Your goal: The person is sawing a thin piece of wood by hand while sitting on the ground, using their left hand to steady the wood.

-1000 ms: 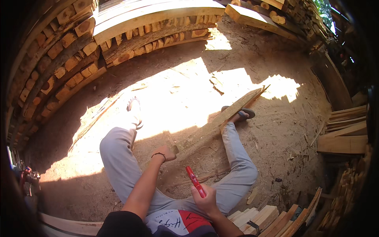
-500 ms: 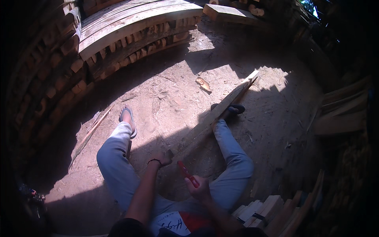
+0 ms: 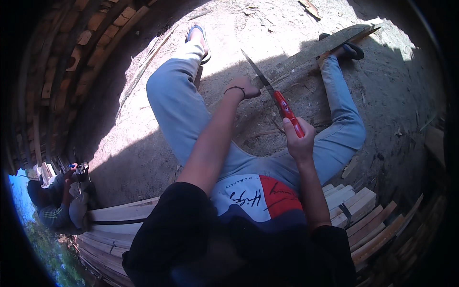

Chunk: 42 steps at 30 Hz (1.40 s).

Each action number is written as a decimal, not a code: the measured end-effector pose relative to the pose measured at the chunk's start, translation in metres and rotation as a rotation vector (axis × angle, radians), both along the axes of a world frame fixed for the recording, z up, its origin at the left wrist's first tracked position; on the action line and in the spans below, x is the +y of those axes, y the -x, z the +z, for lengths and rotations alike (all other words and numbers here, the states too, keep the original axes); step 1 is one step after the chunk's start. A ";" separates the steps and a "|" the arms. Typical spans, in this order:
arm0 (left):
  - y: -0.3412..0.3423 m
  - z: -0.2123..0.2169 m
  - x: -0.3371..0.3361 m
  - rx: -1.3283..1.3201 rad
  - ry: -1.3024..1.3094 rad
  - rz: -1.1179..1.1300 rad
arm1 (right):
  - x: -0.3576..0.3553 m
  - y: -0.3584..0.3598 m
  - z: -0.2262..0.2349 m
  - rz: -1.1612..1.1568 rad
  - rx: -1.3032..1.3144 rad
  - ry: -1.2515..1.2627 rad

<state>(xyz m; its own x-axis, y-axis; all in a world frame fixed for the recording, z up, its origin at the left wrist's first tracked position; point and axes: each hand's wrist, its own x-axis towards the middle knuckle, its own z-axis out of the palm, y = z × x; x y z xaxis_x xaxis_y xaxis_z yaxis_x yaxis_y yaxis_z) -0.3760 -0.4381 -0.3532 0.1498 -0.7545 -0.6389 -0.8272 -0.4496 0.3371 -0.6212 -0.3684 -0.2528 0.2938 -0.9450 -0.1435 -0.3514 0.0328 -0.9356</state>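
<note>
My right hand (image 3: 301, 136) is wrapped round the red handle of a hand saw (image 3: 289, 113). Its narrow, dark, pointed blade slants up and left, crossing over the near part of a long wooden plank (image 3: 330, 45) as I see it; whether the teeth touch the wood I cannot tell. The plank runs from between my legs to the far right, resting over or against my right foot in its sandal. My left hand (image 3: 247, 88), a bracelet at the wrist, is closed beside the plank's near end, and its fingertips are hidden.
Stacked timber (image 3: 71, 57) rises at the far left, with bundled planks (image 3: 351, 205) at the lower right and long boards (image 3: 126, 210) at the lower left. Another person (image 3: 57, 201) sits at the left, hands near a blue item. A thin wood strip (image 3: 143, 71) lies beyond my left foot.
My view has tilted down and turned left, bringing my torso and the other person into sight. The saw's blade now shows in full, pointing up and left; my right hand still grips it.
</note>
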 end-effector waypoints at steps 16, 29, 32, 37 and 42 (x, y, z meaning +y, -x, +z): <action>-0.006 0.012 0.001 -0.014 -0.088 0.091 | 0.023 0.015 0.020 0.016 -0.018 0.018; -0.003 0.013 0.002 -0.004 -0.084 0.123 | 0.019 0.010 0.020 0.018 -0.002 -0.002; -0.005 0.007 -0.001 -0.009 -0.076 0.140 | 0.016 0.009 0.023 0.045 0.002 -0.003; 0.002 0.014 0.001 -0.014 -0.027 0.126 | -0.021 -0.027 -0.002 0.029 0.010 0.035; -0.004 0.014 0.000 -0.037 -0.130 0.130 | 0.007 0.014 0.030 0.093 0.012 0.026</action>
